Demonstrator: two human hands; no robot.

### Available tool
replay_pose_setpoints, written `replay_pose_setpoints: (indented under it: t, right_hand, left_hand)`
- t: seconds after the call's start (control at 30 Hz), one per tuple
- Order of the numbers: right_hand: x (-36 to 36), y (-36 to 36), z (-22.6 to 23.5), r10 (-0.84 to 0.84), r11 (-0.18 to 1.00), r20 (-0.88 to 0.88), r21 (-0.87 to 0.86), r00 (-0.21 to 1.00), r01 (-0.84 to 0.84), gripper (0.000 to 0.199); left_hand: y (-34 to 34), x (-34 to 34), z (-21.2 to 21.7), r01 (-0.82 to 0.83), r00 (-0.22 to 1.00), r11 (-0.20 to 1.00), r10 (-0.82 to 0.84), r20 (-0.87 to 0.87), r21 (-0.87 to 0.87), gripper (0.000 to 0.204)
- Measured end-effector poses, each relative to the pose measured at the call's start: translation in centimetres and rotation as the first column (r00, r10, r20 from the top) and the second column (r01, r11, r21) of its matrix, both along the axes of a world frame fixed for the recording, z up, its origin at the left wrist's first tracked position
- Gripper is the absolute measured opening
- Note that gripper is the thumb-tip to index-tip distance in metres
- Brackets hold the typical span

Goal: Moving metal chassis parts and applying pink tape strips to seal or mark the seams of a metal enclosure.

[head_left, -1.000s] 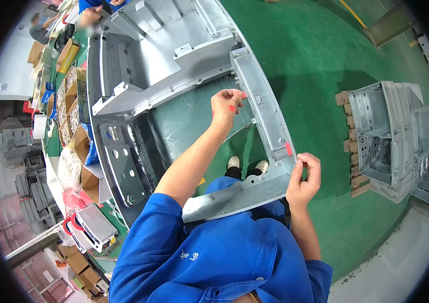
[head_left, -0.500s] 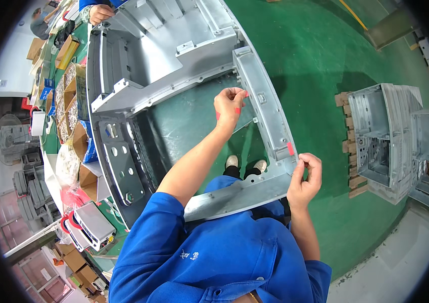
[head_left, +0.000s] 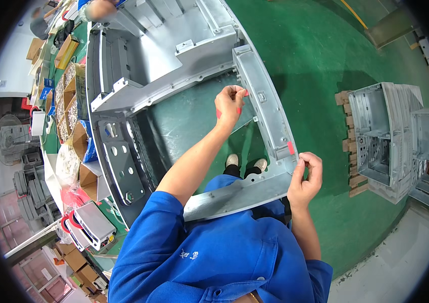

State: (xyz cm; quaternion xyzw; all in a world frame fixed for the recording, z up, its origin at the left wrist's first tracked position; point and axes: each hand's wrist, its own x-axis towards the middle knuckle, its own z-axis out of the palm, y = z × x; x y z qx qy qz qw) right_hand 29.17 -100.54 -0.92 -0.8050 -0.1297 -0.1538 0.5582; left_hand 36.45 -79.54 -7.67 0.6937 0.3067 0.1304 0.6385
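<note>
A large grey sheet-metal frame (head_left: 267, 108) stands in front of me, its near edge against my body. My left hand (head_left: 228, 105) is above the frame's opening, beside its right rail, fingers pinched on a small piece of red tape (head_left: 246, 93). More red bits stick to that hand. At the near right corner my right hand (head_left: 305, 179) is closed, thumb and forefinger pressed together at the frame's outer edge. What lies between those fingertips is too small to make out. Just above them, a red tape strip (head_left: 290, 148) sits on the rail.
Another person's hand (head_left: 102, 9) is at the frame's far left corner. Along the left, a green bench holds divided boxes of small parts (head_left: 68, 101) and a white-grey device (head_left: 93, 224). Metal cabinets (head_left: 383, 136) rest on wooden pallets (head_left: 354, 151) to the right.
The other person's hand at the far left corner has shifted slightly and is blurred now. My own hands have hardly moved.
</note>
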Motion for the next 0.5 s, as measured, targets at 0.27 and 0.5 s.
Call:
replay_pose_setpoints:
  t: [0.27,0.5]
  right_hand:
    - [0.1,-0.1,-0.1,-0.004,1.0,0.008,-0.006,1.0,0.004,0.015]
    - [0.0,-0.1,0.0,-0.001,1.0,0.004,-0.002,1.0,0.001,0.015]
  left_hand:
    - [-0.2,0.1,0.8,-0.044,0.998,0.993,0.039,-0.048,-0.105,0.009]
    - [-0.8,-0.1,1.9,-0.101,0.992,0.979,0.085,-0.095,-0.178,0.01]
